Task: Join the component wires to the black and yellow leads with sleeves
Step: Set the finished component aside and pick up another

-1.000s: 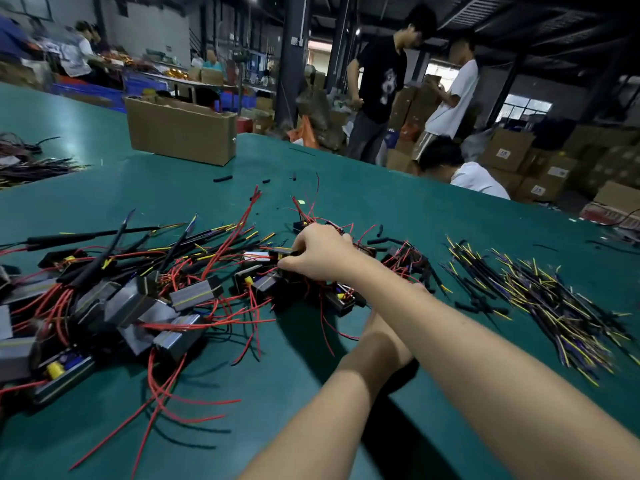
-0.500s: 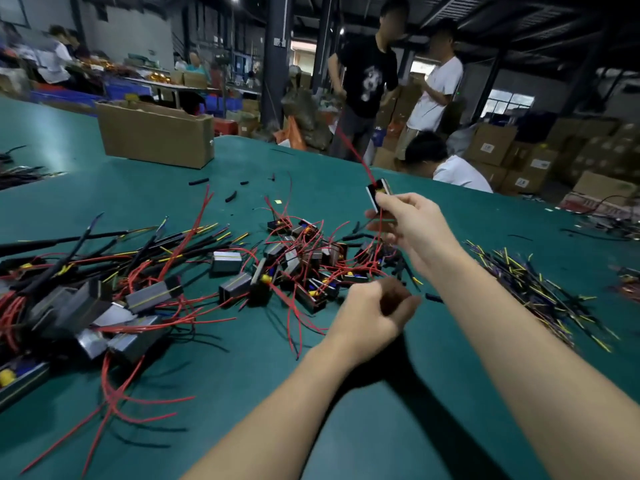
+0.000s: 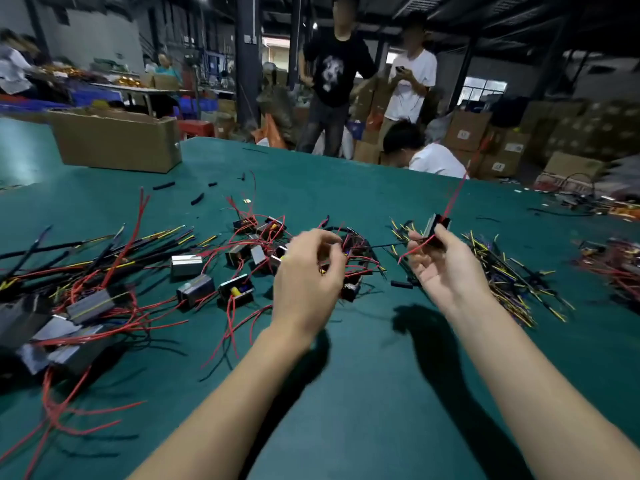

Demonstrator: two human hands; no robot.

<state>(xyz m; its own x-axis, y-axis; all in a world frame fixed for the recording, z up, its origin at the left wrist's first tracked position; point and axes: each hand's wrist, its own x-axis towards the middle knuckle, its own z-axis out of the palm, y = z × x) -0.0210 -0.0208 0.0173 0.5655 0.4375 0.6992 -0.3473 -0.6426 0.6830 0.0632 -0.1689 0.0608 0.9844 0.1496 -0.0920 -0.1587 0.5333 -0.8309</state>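
Above the green table (image 3: 346, 393) | right hand (image 3: 446, 268) fingers pinch a black component (image 3: 437, 230) | left hand (image 3: 308, 275) fingers curled, contents unclear

Worktop (image 3: 346, 410): matt green covering, smooth. Component (image 3: 437, 227) held in right hand (image 3: 446, 268): glossy black plastic, bright metal side. Components near left edge (image 3: 86, 306): brushed silvery metal cases. Component wires (image 3: 221, 327): smooth red plastic insulation. Cardboard box (image 3: 114, 143) at far edge: plain brown, matt.
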